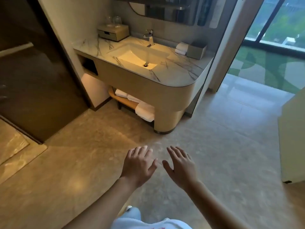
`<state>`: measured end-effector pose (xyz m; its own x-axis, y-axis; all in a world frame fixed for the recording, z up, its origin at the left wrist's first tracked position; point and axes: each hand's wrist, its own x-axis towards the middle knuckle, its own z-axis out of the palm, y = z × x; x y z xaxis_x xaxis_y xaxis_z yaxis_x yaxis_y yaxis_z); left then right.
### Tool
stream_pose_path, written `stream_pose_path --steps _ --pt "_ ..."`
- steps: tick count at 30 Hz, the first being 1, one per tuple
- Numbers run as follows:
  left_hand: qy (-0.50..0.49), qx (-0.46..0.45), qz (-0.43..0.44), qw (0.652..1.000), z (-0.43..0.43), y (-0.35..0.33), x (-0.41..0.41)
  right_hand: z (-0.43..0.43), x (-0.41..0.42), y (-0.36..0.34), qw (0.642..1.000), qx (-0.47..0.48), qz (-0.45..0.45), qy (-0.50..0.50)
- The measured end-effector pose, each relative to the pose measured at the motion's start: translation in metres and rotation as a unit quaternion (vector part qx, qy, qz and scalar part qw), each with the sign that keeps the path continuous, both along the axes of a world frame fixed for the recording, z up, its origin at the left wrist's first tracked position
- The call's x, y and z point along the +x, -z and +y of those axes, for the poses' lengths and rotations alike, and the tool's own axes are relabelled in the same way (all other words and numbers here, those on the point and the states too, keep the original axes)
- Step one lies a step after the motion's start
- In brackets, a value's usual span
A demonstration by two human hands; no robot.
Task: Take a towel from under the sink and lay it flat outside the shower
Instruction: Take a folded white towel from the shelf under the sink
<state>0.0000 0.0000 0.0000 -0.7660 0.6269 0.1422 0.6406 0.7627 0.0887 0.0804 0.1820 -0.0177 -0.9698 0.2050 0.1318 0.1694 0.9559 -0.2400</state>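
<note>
Hovering empty, both hands (160,164) over bare floor (222,154); towels (145,111) shelved ahead.

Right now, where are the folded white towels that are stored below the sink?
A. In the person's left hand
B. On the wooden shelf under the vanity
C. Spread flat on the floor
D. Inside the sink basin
B: the folded white towels lie stacked on the wooden shelf under the vanity, while the left hand and the right hand are open and hold nothing.

At frame centre, a wooden shelf (127,101) under the vanity bears folded white towels (145,111), a larger stack lying at its right end.
</note>
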Motion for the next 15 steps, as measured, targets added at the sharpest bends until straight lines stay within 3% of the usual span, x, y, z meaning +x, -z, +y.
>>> stream_pose_path --steps 15 --pt "-0.061 0.052 -0.026 0.996 -0.081 0.006 -0.166 -0.06 -0.176 -0.003 0.998 -0.015 -0.047 -0.034"
